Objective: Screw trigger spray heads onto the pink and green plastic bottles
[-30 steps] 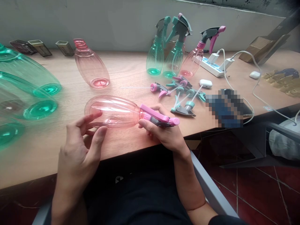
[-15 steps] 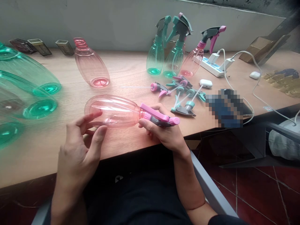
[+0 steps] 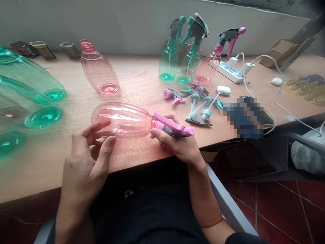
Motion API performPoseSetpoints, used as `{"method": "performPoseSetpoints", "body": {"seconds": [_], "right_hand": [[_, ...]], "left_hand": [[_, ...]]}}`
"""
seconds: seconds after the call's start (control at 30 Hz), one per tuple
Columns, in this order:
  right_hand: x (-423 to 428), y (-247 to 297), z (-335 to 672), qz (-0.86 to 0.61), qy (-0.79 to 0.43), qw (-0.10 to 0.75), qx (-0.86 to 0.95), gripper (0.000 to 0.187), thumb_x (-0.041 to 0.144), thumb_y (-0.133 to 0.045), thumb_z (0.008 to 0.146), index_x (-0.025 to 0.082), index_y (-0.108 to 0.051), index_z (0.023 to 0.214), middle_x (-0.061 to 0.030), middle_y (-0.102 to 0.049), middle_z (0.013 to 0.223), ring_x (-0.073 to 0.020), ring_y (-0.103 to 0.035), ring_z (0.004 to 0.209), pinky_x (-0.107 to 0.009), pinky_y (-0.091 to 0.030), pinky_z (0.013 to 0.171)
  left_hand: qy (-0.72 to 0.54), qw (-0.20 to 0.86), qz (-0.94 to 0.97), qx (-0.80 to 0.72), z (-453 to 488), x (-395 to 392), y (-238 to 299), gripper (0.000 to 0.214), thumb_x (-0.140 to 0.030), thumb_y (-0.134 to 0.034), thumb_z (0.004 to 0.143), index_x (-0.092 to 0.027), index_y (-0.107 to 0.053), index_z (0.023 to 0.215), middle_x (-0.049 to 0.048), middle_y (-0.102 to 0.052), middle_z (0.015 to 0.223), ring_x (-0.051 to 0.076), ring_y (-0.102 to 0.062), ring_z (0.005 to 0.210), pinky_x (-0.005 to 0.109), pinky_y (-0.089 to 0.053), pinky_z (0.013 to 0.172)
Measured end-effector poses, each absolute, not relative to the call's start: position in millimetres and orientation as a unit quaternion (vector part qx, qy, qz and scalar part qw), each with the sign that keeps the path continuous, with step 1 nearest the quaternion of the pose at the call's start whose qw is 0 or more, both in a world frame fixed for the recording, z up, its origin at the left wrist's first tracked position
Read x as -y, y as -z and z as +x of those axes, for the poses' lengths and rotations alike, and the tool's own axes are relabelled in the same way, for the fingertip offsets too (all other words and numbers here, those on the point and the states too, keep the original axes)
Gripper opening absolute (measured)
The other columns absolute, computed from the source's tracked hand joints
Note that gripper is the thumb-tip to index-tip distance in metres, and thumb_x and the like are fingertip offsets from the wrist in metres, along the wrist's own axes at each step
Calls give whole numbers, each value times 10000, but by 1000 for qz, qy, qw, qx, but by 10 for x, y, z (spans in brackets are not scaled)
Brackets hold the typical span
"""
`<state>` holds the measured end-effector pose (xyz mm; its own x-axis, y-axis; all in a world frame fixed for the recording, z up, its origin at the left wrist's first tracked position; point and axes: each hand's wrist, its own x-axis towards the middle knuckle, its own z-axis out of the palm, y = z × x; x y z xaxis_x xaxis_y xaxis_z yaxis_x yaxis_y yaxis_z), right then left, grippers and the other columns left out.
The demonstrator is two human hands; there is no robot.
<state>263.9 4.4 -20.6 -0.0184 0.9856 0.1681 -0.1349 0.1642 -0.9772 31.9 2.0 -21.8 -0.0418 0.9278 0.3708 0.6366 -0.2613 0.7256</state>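
Clock read from the seat. Twelve o'clock: clear pink bottle (image 3: 124, 118), thin, glossy, fluted plastic, held sideways, base toward nine, neck toward three. Right hand (image 3: 175, 137) closed around the neck and smooth trigger head (image 3: 169, 122). Left hand (image 3: 86, 161) half-curled at the rounded base; cannot tell whether it grips. One o'clock: loose trigger heads (image 3: 204, 117), slender tubes. Wood-grain table (image 3: 142, 76); grey wall (image 3: 114, 27) beyond; dark red floor tiles (image 3: 276, 200), three o'clock.
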Motion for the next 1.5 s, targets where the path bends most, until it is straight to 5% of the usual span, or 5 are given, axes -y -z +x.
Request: {"method": "performPoseSetpoints", "body": {"seconds": [1.5], "right_hand": [[-37,203,2658,-426,-483,554,528,359,367,-866,829,228,-641,1072,9,-735,872,-122,-626,651,-239,-512,588]], "left_hand": [[-426,174,673,-580,335,-13,198,449,-486,-627,956,-305,-528,1354,49,-683,1411,237,-727,1107,353,-566,840]]}}
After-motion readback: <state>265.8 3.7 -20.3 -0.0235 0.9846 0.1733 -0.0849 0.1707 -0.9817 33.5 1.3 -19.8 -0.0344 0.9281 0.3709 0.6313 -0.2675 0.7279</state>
